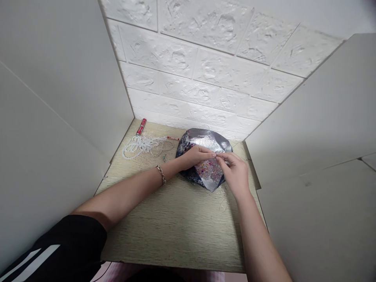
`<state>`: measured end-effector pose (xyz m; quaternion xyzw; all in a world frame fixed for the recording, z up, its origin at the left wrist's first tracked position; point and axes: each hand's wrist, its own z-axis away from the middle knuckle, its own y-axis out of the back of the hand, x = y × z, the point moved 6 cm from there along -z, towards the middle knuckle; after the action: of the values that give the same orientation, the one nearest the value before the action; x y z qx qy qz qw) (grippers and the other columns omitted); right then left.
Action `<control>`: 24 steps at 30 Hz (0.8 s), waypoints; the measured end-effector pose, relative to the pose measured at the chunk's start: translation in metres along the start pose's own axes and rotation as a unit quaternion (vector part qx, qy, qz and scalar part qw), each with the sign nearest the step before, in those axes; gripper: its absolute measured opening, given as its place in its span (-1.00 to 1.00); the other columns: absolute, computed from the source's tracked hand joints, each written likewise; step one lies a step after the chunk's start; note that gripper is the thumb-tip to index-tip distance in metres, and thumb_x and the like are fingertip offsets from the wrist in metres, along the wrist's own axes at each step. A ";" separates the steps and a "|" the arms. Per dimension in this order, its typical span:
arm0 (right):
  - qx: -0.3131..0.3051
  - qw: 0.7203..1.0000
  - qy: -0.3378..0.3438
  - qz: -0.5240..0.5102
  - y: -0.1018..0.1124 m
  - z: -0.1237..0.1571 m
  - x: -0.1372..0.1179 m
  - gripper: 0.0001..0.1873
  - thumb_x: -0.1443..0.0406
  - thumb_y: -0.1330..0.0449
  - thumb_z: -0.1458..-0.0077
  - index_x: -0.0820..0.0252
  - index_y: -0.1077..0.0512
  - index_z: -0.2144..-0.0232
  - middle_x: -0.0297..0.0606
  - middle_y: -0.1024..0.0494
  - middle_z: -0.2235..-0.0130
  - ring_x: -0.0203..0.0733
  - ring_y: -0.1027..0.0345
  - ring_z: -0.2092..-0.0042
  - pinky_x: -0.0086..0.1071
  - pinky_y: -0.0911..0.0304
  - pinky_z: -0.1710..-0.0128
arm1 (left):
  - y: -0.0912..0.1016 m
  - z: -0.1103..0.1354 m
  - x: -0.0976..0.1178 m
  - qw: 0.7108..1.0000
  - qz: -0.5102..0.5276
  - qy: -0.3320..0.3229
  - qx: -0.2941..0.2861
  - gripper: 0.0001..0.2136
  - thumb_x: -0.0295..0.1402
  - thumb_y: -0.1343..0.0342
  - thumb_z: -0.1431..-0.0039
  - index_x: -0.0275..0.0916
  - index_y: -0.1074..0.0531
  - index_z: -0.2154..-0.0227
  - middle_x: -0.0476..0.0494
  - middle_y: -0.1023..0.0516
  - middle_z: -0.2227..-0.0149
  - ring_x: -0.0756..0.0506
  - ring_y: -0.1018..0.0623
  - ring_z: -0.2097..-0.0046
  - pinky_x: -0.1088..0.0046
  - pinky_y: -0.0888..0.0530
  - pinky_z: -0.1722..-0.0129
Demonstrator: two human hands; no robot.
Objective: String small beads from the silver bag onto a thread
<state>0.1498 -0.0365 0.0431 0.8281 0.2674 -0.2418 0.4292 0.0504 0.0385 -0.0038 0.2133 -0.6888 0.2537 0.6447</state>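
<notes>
Over a silver-lined pouch (202, 135) at the back of the table, my two hands meet fingertip to fingertip. My left hand (197, 155) is closed in a pinch, and my right hand (233, 168) pinches just beside it. Whatever lies between the fingertips is too small to make out. Many small pink, red and clear beads (209, 170) lie in the pouch under the hands. Left of the pouch, a short row of red and pale beads (172, 138) runs toward a heap of white bead strands (141, 145).
A red patterned tube (141, 126) lies by the back left corner of the wood-grain table (173, 227). Loose thin thread (221, 197) trails from the pouch's front. A white brick-pattern wall (188, 74) closes the back, with pale panels (58, 98) on both sides.
</notes>
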 end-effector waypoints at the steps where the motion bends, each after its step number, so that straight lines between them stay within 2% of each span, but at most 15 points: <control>1: 0.001 1.000 0.000 0.000 0.000 0.000 0.000 -0.82 0.23 -0.09 -0.01 0.14 -0.48 0.42 -0.26 -0.50 0.39 -0.21 -0.36 0.35 -0.35 -0.28 0.36 | 0.000 0.000 0.000 1.000 0.001 0.002 0.000 -0.67 -0.11 -0.10 0.07 -0.34 -0.35 0.59 0.14 -0.03 0.72 0.15 0.00 0.65 0.52 0.09 0.64; 12: 0.005 1.000 -0.026 -0.014 0.000 0.001 0.004 -0.81 0.20 -0.11 0.00 0.15 -0.47 0.42 -0.26 -0.50 0.38 -0.22 -0.36 0.37 -0.34 -0.29 0.35 | 0.000 0.000 -0.002 1.000 0.016 0.002 0.004 -0.67 -0.10 -0.10 0.08 -0.34 -0.35 0.58 0.15 0.00 0.73 0.15 0.01 0.66 0.52 0.12 0.64; 24: 0.001 1.000 0.004 0.011 0.000 0.000 0.001 -0.82 0.23 -0.09 -0.01 0.13 -0.47 0.43 -0.26 -0.51 0.39 -0.20 -0.36 0.34 -0.34 -0.27 0.35 | 0.000 0.000 -0.001 1.000 0.016 0.007 0.001 -0.68 -0.12 -0.10 0.06 -0.31 -0.30 0.61 0.14 0.00 0.71 0.15 0.01 0.65 0.51 0.11 0.64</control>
<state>0.1499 -0.0363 0.0423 0.8327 0.2595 -0.2340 0.4296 0.0509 0.0382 -0.0047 0.2008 -0.6876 0.2660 0.6451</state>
